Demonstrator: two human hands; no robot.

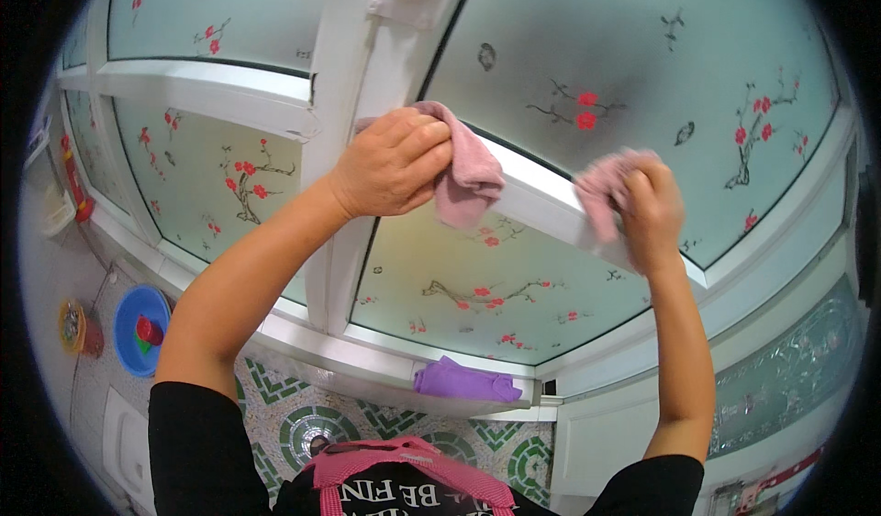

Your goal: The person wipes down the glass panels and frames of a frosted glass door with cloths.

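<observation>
My left hand (399, 165) grips a folded pink cloth (471, 175), pressed up against the white frame beside the frosted glass door panel. Off to the right, my right hand (654, 206) clutches another pink cloth (606, 189) at the white horizontal rail (533, 182); both are blurred. Whether the two cloths are separate pieces is not fully certain, though a gap lies between them. Above the rail is a frosted glass pane (585, 55) with red plum blossoms. A similar lower pane (495, 296) sits beneath it.
A folded purple cloth (468, 382) lies on the ledge below the panes. On the floor at left stand a blue basin (127, 330) holding a red item, and an orange basket (89, 337). A white squat toilet (127, 440) is nearby. At right is a white door (606, 433).
</observation>
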